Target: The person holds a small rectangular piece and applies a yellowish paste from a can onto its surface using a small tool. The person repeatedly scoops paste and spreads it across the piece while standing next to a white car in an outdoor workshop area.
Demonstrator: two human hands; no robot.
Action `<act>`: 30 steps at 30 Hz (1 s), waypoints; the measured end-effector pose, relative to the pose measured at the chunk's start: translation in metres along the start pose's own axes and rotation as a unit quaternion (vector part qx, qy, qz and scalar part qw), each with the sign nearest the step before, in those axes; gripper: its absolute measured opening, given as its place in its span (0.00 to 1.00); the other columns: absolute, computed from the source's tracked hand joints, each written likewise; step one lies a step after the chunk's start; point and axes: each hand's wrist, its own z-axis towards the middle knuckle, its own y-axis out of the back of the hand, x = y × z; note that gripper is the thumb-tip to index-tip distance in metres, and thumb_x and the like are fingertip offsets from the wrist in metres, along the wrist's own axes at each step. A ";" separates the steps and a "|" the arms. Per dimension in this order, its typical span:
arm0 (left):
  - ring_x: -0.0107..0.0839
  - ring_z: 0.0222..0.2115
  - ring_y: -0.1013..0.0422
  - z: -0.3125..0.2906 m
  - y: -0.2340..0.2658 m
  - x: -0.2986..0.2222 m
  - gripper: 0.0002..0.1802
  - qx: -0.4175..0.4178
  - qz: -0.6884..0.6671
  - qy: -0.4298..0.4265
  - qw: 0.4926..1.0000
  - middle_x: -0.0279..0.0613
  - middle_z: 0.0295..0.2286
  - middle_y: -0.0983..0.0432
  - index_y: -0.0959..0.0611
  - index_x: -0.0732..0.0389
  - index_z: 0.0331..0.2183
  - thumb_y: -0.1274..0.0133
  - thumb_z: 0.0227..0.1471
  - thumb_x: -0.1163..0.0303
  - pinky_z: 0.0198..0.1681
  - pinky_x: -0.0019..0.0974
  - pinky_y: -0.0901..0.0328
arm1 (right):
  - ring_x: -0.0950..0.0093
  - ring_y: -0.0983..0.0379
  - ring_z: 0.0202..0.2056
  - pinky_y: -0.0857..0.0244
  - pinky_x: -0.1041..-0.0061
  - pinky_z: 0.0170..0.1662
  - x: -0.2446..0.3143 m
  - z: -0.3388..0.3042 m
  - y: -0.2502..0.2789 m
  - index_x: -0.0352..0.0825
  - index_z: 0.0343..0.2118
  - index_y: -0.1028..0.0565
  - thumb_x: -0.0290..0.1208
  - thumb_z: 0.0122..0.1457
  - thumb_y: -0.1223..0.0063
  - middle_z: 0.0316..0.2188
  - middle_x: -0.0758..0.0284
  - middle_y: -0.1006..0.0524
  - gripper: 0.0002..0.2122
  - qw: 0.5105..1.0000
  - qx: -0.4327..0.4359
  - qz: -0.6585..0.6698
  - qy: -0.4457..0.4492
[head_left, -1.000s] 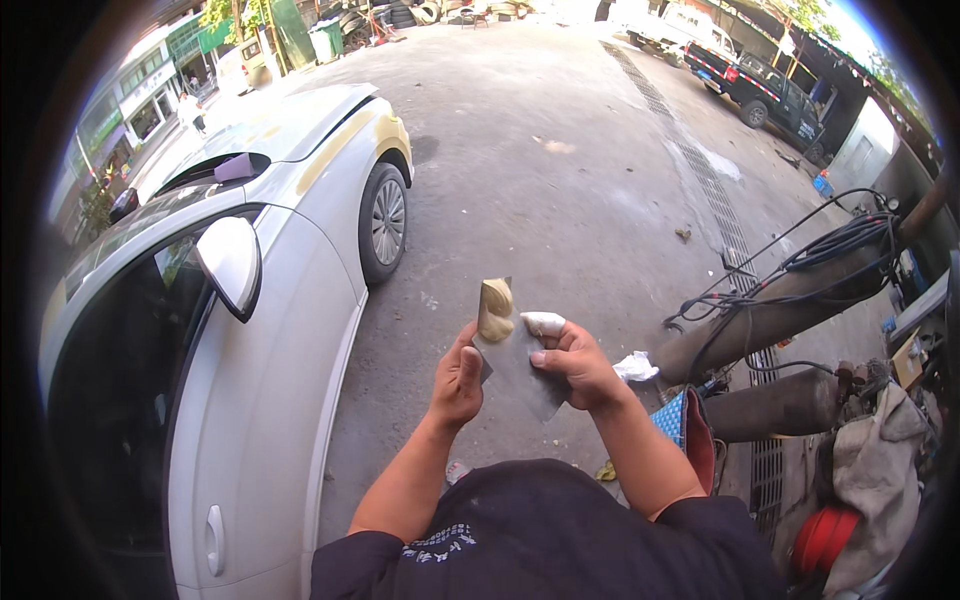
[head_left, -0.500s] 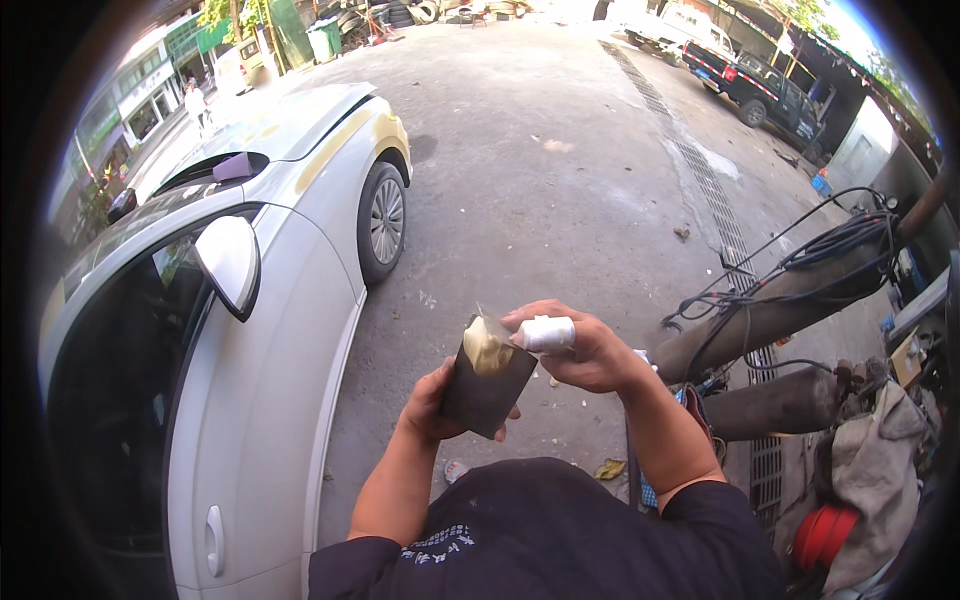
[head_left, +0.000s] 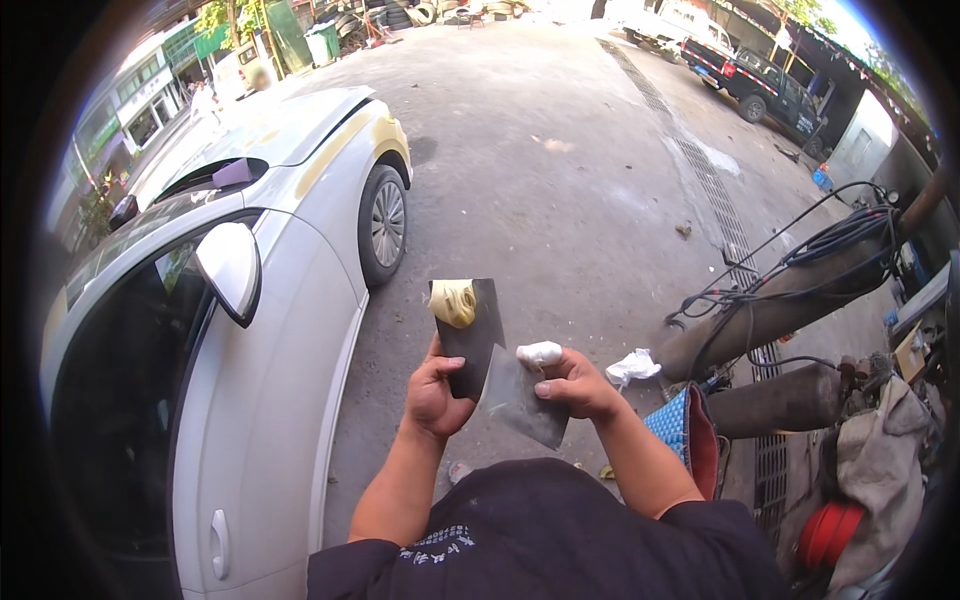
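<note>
My left hand [head_left: 437, 398] grips a flat dark putty board [head_left: 475, 350], its thumb across the face and the board tilted up. A mound of yellowish putty [head_left: 454, 305] sits at the board's far end. In my right hand [head_left: 588, 386] is a grey, thin-bladed putty spreader [head_left: 522, 400], pinched under the thumb. Its blade overlaps or lies very close to the board's right edge; I cannot tell whether they touch. A white wrapping [head_left: 540, 353] covers what looks like a finger of the right hand.
On my left stands a white car [head_left: 270, 330] with yellowish patches near its front wheel [head_left: 383, 225]. Cylinders [head_left: 790, 285] wound with black hose, a blue-patterned bag [head_left: 672, 425] and a crumpled white sheet [head_left: 633, 368] are on the right. A drain grate [head_left: 715, 195] crosses the ground.
My left hand has turned the board more upright and moved it slightly away. My right hand has come back from the putty, down toward me, and the spreader's face now shows.
</note>
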 end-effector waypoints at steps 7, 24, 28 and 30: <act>0.43 0.55 0.36 -0.005 -0.003 0.000 0.36 0.056 0.007 0.019 0.998 0.45 0.53 0.33 0.32 0.57 0.56 0.59 0.42 0.85 0.58 0.49 0.41 | 0.73 0.30 0.48 0.35 0.70 0.53 0.026 0.016 0.033 0.31 0.54 0.33 0.22 0.52 0.44 0.49 0.65 0.28 0.24 0.987 -0.136 -0.017 0.088; 0.31 0.52 0.37 0.004 0.001 0.015 0.28 0.112 0.440 -0.146 0.879 0.41 0.51 0.34 0.33 0.64 0.56 0.58 0.63 0.55 0.55 0.36 0.40 | 0.75 0.29 0.47 0.34 0.72 0.51 0.043 0.027 -0.016 0.30 0.53 0.33 0.20 0.54 0.45 0.47 0.64 0.27 0.22 0.995 -0.082 -0.025 0.044; 0.39 0.50 0.34 0.000 0.006 0.003 0.29 0.121 0.511 -0.078 0.847 0.45 0.51 0.34 0.36 0.61 0.58 0.60 0.63 0.54 0.48 0.44 0.33 | 0.75 0.29 0.47 0.35 0.73 0.52 0.074 0.033 -0.021 0.30 0.53 0.33 0.20 0.54 0.46 0.48 0.63 0.27 0.22 0.993 -0.056 -0.020 0.105; 0.46 0.48 0.32 -0.003 0.008 -0.006 0.30 0.096 0.223 0.078 0.967 0.48 0.51 0.34 0.38 0.60 0.59 0.61 0.63 0.53 0.43 0.50 0.31 | 0.72 0.29 0.49 0.35 0.70 0.53 0.092 0.029 -0.024 0.30 0.52 0.32 0.16 0.55 0.50 0.48 0.62 0.26 0.20 0.980 -0.023 -0.076 0.181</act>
